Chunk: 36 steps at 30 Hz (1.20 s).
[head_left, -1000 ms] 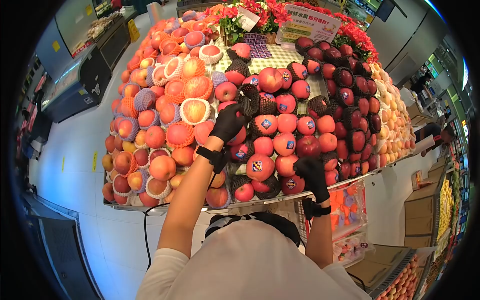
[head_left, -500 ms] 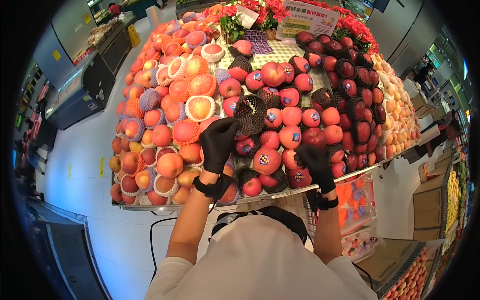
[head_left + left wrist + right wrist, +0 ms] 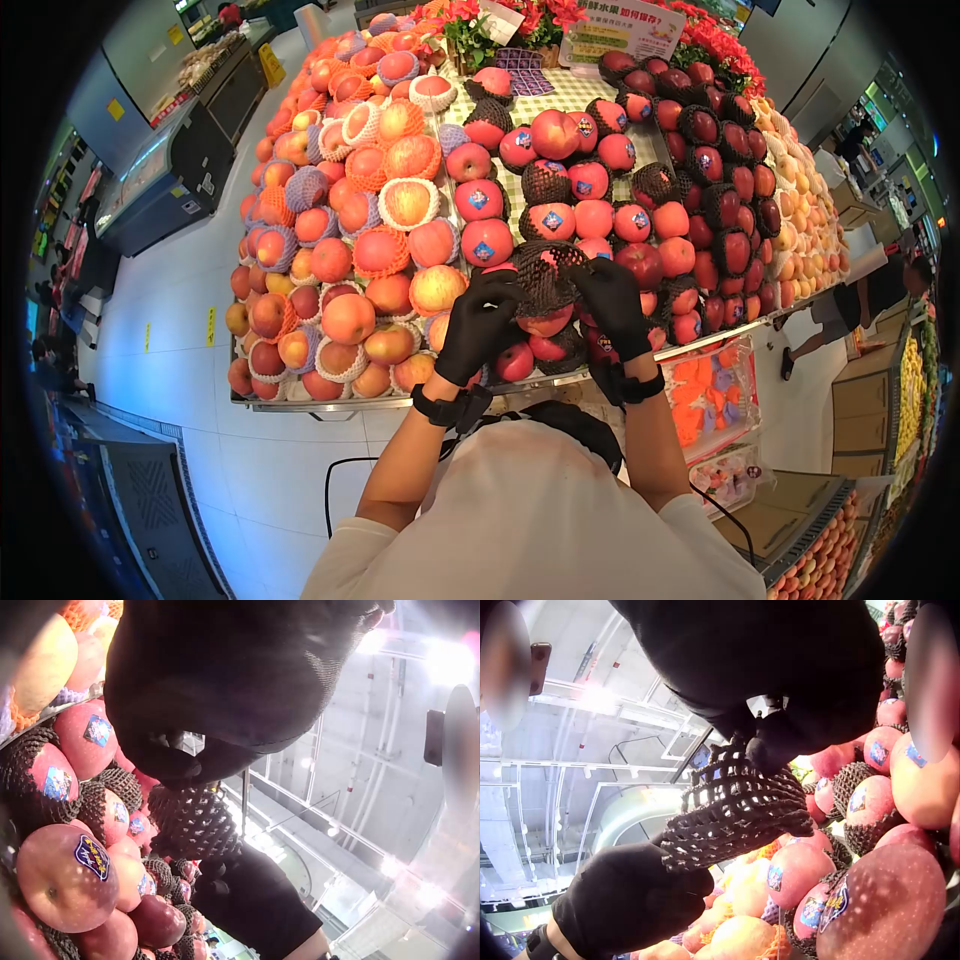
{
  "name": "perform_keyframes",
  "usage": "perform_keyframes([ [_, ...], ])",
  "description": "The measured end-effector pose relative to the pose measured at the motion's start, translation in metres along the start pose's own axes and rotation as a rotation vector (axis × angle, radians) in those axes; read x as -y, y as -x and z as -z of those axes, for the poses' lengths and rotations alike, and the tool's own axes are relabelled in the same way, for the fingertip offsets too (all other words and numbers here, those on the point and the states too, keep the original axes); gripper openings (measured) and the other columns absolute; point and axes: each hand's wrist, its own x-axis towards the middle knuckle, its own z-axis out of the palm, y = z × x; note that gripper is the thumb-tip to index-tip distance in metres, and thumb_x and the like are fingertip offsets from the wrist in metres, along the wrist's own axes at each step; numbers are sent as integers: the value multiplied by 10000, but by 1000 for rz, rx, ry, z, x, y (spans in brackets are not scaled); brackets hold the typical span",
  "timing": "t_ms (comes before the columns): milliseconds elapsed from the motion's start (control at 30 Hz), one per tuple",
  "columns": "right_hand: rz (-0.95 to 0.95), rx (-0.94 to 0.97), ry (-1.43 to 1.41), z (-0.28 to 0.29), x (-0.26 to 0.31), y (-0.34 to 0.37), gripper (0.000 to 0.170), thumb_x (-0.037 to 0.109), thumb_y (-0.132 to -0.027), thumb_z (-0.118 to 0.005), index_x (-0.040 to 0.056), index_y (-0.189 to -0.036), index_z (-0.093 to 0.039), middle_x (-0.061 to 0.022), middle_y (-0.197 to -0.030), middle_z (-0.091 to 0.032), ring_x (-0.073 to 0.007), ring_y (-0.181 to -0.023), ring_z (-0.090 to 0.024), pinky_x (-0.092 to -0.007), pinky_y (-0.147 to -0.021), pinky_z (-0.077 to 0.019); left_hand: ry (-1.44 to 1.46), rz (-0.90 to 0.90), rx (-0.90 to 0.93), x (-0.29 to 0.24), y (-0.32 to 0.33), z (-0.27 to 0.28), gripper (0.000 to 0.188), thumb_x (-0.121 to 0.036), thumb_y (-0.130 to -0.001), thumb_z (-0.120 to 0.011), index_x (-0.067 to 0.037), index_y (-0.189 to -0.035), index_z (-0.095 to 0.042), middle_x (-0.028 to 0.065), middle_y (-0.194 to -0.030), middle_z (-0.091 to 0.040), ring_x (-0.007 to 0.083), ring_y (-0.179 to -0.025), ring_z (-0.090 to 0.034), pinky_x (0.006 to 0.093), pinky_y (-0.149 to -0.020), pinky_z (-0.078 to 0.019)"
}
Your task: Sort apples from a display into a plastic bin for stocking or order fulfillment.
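Observation:
A black foam net sleeve (image 3: 548,268) is stretched between two black-gloved hands above the front red apples. My left hand (image 3: 484,325) pinches its left edge between thumb and fingers; my right hand (image 3: 612,305) pinches the right edge. Through the mesh in the right wrist view, the net (image 3: 735,802) looks empty, with light showing through its holes. In the left wrist view the net (image 3: 193,823) hangs below the fingers of my left hand (image 3: 225,675). Under the hands lies a large red apple (image 3: 545,322), partly covered.
Apples in orange, white and purple nets (image 3: 410,205) fill the left side of the stand. Dark red apples (image 3: 705,125) and pale netted fruit (image 3: 800,210) lie to the right. A sign (image 3: 625,35) and red flowers stand behind. A person (image 3: 860,305) is at the right.
My left hand has moved right and toward the stand's front with the net. My right hand has left the front apples and taken hold of the net's other edge.

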Motion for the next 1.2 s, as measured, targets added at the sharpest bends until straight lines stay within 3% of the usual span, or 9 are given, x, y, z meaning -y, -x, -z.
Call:
perform_keyframes([
  [100, 10, 29, 10, 0, -3, 1, 310, 285, -844, -644, -9, -754, -608, -83, -614, -567, -127, -563, -517, -330, -534, -410, 45, -33, 80, -12, 0, -4, 425, 14, -810, -575, -85, -1223, -597, 42, -965, -604, 60, -785, -550, 215, -601, -452],
  [200, 17, 61, 33, 0, -4, 0, 302, 274, -856, -627, -11, -758, -614, -79, -615, -571, -125, -567, -533, -324, -539, -420, 95, 194, 74, -17, 2, 2, 511, 36, -806, -539, -91, -1301, -549, 17, -904, -590, 45, -739, -519, 200, -593, -430],
  [300, 14, 70, 27, 0, -6, 1, 303, 274, -866, -620, -13, -771, -618, -76, -616, -571, -118, -571, -543, -316, -542, -429, 38, 134, 28, -16, -1, 5, 509, 20, -817, -556, -87, -1314, -539, 5, -873, -584, 47, -706, -520, 197, -581, -429],
  [567, -54, 121, -137, 9, -3, 9, 243, 233, -886, -603, -1, -821, -625, -34, -668, -591, -91, -588, -549, -276, -532, -432, 109, 166, -48, -7, -6, 1, 341, -49, -852, -626, -29, -1190, -587, 29, -916, -622, 74, -728, -567, 229, -626, -470],
  [667, 106, 109, -160, 12, -11, 9, 194, 205, -878, -617, 12, -869, -623, -12, -696, -586, -85, -580, -536, -260, -527, -432, 101, 192, -101, -4, -5, 3, 295, -32, -840, -635, -17, -1133, -598, 39, -958, -631, 80, -756, -578, 234, -662, -484],
  [767, -15, 95, -310, 11, -2, 13, 125, 125, -868, -596, 18, -929, -616, -10, -742, -585, -84, -621, -536, -250, -537, -437, 137, 134, -162, 3, -4, -2, 285, -38, -841, -645, -8, -1112, -563, 47, -914, -611, 85, -754, -571, 215, -617, -466],
  [933, 145, 48, -485, 7, -18, 14, 185, 4, -797, -526, 15, -964, -604, -15, -805, -589, -77, -706, -542, -245, -568, -450, 273, 84, -161, 1, -1, -1, 249, 33, -795, -601, -11, -1035, -552, 48, -950, -606, 102, -813, -572, 235, -687, -482],
  [1067, 281, 51, -394, 6, -24, 12, 239, -25, -747, -521, 14, -970, -598, -22, -832, -606, -82, -747, -564, -248, -623, -472, 121, 47, -140, 13, 1, 3, 311, 91, -768, -521, -22, -1057, -541, 58, -937, -587, 113, -791, -585, 242, -688, -487],
  [1200, 174, 67, -415, 8, -38, 21, 267, -46, -736, -551, -3, -996, -598, -43, -864, -638, -94, -805, -598, -254, -708, -492, 195, 84, -87, 18, 5, 3, 293, 0, -848, -506, -38, -1138, -522, 87, -1048, -595, 151, -806, -610, 260, -663, -501],
])
